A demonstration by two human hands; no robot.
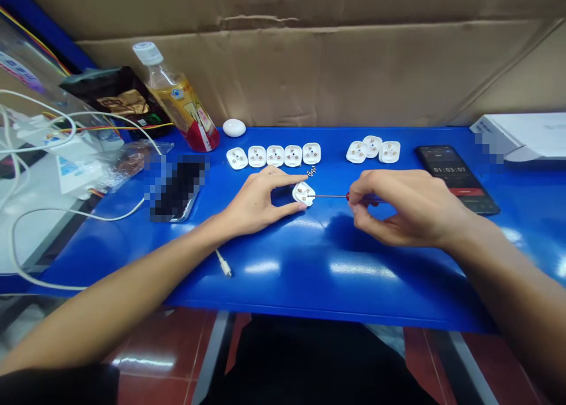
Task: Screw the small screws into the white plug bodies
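My left hand [260, 201] grips a white plug housing [302, 193] between thumb and forefinger, on the blue table. Brass-coloured metal parts show inside the housing. In my right hand [402, 207] is a screwdriver [328, 196], its red handle mostly hidden by my fingers. The thin shaft lies almost level, pointing left, and its tip reaches the housing's metal parts. Just behind my left forefinger lies a small pile of screws [312, 171]. Farther back, a row of several similar white plug housings [275, 155] lies open side up, and a separate group [372, 147] sits to the right.
A phone [460, 181] showing a timer lies at right, near a white box [526, 135]. On the left are a drink bottle [186, 101], another phone [179, 188], a white oval object [234, 128] and white cables [17, 228]. Cardboard [309, 75] stands behind the table [300, 275].
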